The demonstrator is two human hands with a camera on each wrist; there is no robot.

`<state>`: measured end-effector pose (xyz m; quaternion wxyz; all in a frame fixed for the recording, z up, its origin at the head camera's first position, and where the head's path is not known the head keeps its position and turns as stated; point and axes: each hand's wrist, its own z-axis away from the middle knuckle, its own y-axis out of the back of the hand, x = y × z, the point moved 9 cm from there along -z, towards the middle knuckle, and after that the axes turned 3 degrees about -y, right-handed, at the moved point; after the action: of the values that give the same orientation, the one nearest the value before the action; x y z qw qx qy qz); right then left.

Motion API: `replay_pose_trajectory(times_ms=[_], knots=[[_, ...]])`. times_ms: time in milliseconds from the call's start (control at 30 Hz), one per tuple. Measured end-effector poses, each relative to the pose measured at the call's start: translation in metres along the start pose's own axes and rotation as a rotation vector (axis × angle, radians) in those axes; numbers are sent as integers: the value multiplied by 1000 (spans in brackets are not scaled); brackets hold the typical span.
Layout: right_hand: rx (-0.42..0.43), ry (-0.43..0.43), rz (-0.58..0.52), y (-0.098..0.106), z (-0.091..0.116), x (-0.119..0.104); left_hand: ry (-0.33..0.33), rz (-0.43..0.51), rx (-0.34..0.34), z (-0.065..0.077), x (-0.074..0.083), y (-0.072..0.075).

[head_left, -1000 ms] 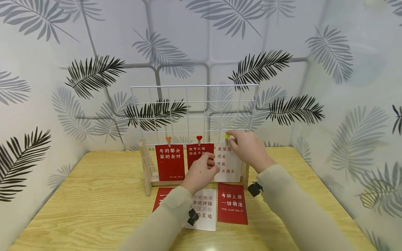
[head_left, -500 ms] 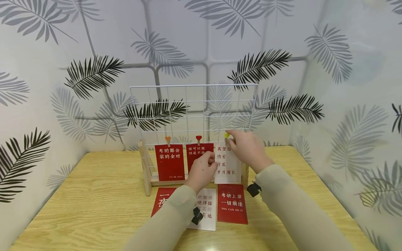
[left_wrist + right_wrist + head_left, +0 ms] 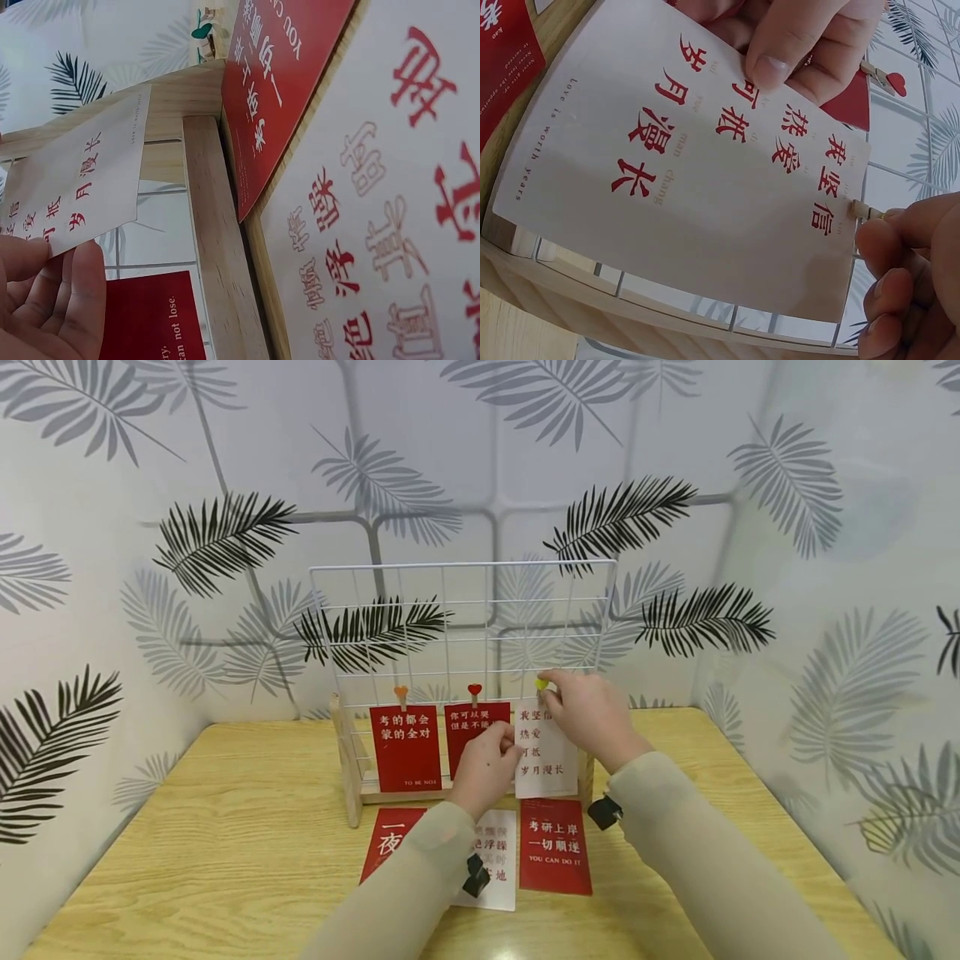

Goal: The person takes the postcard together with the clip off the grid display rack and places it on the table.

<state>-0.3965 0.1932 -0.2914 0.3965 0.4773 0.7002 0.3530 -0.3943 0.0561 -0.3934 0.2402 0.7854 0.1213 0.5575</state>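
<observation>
1. Left hand (image 3: 486, 768), frame centre of the head view: fingers (image 3: 780, 45) pinching the left edge of the white card (image 3: 547, 752), steadying it against the wire grid (image 3: 465, 610).
2. Right hand (image 3: 592, 714), just right of centre: fingers (image 3: 889, 300) clenched on the small wooden clip (image 3: 864, 211) with the yellow heart top (image 3: 542, 683), at the card's upper edge where it meets a grid wire.
3. White card: red characters, hanging slightly tilted in the right third of the grid, lower edge near the wooden base (image 3: 352, 777) of the rack.
4. Beside it to the left, two red cards (image 3: 406, 747) already hung from heart-topped clips (image 3: 402, 694).
5. Lower centre on the table (image 3: 225, 860): three further cards lying flat, among them a red card (image 3: 555, 845) at the right, the others partly hidden by the left sleeve.
6. Risks, as judgement: clip biting the card alone and missing the wire, leaving the card to drop behind the base once the left pinch loosens; clip closing while the card is tilted, fixing it crooked; a hard squeeze flipping the small clip out of the fingers; a push on the grid rocking the rack and shaking the hung cards loose.
</observation>
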Motion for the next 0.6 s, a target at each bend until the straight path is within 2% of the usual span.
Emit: replay_pose_trajectory(times_ms=[267,600], knots=[[36,-15,-17,0,1,1,4,13,0,1,0,0],[127,17,-19,10,4,-2,0,18,18,1,-1,1]])
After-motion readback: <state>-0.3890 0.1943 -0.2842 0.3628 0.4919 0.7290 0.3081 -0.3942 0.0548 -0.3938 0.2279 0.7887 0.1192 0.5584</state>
